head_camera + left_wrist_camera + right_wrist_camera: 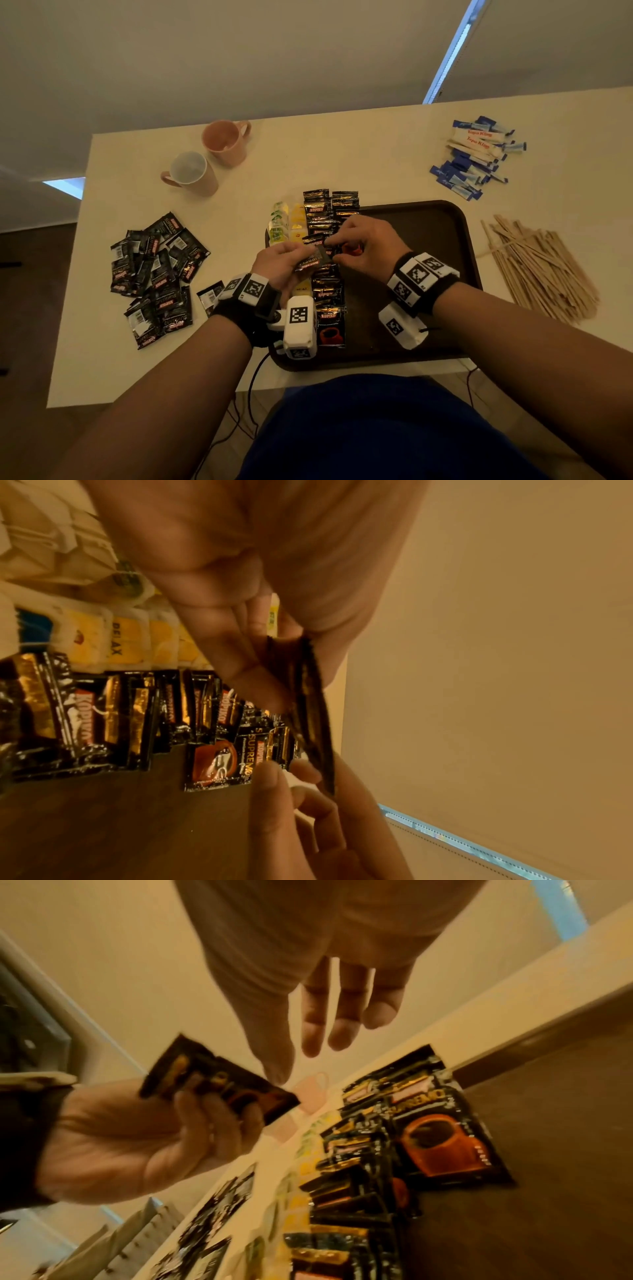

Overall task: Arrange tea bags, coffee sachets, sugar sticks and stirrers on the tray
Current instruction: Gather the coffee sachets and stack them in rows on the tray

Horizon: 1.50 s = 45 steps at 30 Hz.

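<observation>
The person is sitting at a cream desk (308, 154), both hands working over the dark brown tray (428, 219). The left hand (277, 262) is gripping a small stack of Kopiko coffee sachets (313, 262), fingers curled round it (seen edge-on in the left wrist view). The right hand (363, 246) is reaching to the stack's far end; its fingers are hanging fairly straight in the right wrist view, and I cannot tell if the thumb is pinching a sachet. On the tray's left part a row of coffee sachets (325, 294) is lying overlapped, a second, shorter row just beside it at the far end. Yellow and green tea bags (287, 222) are lining the tray's left edge. A loose pile of sachets (157, 270) is lying on the desk left of the tray. Blue sugar sticks (476, 157) are heaped far right, wooden stirrers (537, 270) right of the tray, both off it. Two pink mugs (209, 157) are standing at the far left.
</observation>
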Motion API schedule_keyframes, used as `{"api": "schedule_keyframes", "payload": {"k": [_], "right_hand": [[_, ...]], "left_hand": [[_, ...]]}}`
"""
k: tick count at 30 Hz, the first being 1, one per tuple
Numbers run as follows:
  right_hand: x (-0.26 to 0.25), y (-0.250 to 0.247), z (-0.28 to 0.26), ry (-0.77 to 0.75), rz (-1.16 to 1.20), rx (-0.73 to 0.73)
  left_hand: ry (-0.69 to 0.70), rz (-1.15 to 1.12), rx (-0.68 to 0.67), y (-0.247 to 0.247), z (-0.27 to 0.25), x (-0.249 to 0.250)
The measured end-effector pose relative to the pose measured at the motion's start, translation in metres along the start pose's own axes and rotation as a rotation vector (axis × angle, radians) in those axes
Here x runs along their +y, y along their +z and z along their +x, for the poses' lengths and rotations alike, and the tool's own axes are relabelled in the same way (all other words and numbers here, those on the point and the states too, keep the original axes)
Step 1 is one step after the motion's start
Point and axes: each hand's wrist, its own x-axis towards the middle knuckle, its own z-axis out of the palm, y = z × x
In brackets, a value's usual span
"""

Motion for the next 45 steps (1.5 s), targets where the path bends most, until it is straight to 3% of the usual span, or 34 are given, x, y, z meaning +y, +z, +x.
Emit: {"api": "schedule_keyframes", "payload": {"k": [4, 6, 9, 12, 15, 18, 25, 31, 37, 45], "right_hand": [[-0.003, 0.005, -0.001, -0.084, 0.014, 0.06], [-0.002, 0.003, -0.003, -0.053, 0.066, 0.067], [0.011, -0.006, -0.004, 0.234, 0.14, 0.082], [0.038, -0.008, -0.007, 0.501, 0.042, 0.024], [0.053, -0.002, -0.009, 0.665, 0.058, -0.028], [0.06, 0.005, -0.008, 0.787, 0.174, 0.017], [0.068, -0.004, -0.013, 0.763, 0.228, 0.087], [0.072, 0.002, -0.024, 0.779, 0.123, -0.003], [0.065, 0.018, -0.008, 0.752, 0.136, 0.05], [0.064, 0.026, 0.001, 0.822, 0.092, 0.0]], "left_hand": [[-0.088, -0.088, -0.006, 0.006, -0.005, 0.003], [-0.125, -0.107, -0.036, 0.008, -0.009, 0.003], [-0.132, -0.033, -0.042, 0.007, -0.013, 0.001], [-0.12, 0.022, -0.014, 0.005, -0.015, -0.003], [-0.121, 0.025, 0.023, 0.0, -0.016, -0.006], [-0.112, 0.009, 0.046, -0.005, -0.014, -0.009], [-0.074, -0.025, 0.059, -0.017, -0.015, -0.015], [-0.067, -0.032, 0.057, -0.019, -0.013, -0.016], [-0.076, -0.03, 0.07, -0.023, -0.009, -0.015], [-0.085, -0.026, 0.067, -0.028, -0.009, -0.019]]}}
